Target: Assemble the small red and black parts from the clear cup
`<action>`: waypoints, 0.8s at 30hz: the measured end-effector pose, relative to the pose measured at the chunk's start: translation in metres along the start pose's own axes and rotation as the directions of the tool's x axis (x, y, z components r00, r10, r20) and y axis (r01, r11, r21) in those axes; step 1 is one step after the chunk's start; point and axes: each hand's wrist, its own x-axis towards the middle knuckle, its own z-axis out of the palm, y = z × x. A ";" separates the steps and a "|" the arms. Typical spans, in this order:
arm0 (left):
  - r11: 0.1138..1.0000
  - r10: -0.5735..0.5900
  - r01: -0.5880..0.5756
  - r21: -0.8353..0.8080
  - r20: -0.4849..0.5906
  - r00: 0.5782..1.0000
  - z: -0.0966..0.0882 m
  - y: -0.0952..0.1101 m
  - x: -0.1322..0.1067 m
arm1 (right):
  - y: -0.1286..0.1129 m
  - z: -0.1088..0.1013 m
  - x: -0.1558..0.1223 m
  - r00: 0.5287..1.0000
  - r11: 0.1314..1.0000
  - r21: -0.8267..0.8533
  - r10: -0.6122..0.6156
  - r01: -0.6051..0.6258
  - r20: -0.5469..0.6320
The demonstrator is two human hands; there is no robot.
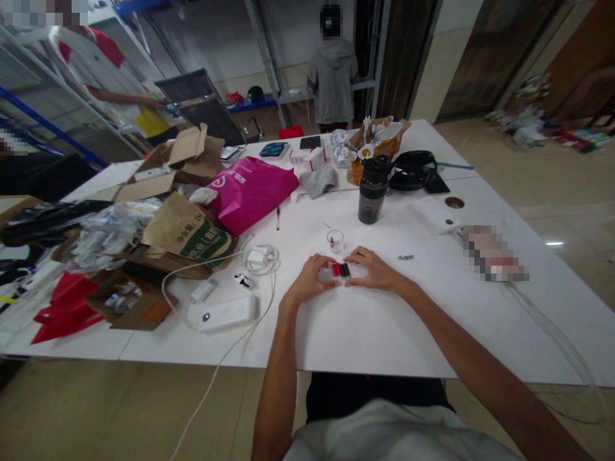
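Note:
In the head view, a row of small red and black pieces [341,269] sits between my two hands near the table's middle. They look like short cylinders side by side, perhaps in a clear holder, but are too small to name. My left hand [314,276] curls its fingers and thumb around the red end. At the black end, my right hand [369,270] grips in the same way. Just beyond my fingers stands a small clear cup [335,241] with something reddish inside. A few small dark grey pieces [406,257] lie right of my right hand.
A dark bottle [373,192] stands beyond my hands. Leftward on the white table [365,339] are a white power bank [228,314], a coiled cable [262,258], a pink bag [254,189] and cardboard boxes. A phone [494,251] lies right. Two people stand behind the table.

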 end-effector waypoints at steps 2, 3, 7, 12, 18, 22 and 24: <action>1.000 0.000 0.000 0.001 -0.001 1.000 0.000 0.000 0.000 | 0.000 0.000 0.000 1.000 1.000 0.003 -0.005 0.005 0.002; 1.000 0.000 0.000 0.002 -0.002 1.000 0.000 0.001 0.000 | 0.000 -0.001 0.000 1.000 1.000 0.005 -0.006 0.006 0.001; 1.000 0.002 -0.002 0.003 0.001 1.000 -0.001 0.002 -0.001 | 0.000 -0.001 0.000 1.000 1.000 0.007 -0.006 0.006 0.003; 1.000 -0.013 0.013 0.014 0.001 1.000 0.000 0.002 -0.001 | 0.003 0.001 0.000 1.000 1.000 -0.004 -0.009 0.009 -0.004; 1.000 0.007 -0.007 0.020 -0.011 1.000 0.001 0.003 0.000 | 0.004 0.002 0.000 1.000 1.000 0.000 -0.018 0.018 -0.002; 0.999 0.008 -0.007 0.038 -0.013 1.000 0.001 0.004 0.000 | 0.002 0.001 0.000 1.000 1.000 0.001 -0.011 0.011 -0.011; 0.999 0.011 -0.010 0.036 -0.013 1.000 0.001 0.004 0.000 | 0.001 0.001 0.000 1.000 1.000 -0.002 -0.007 0.007 -0.010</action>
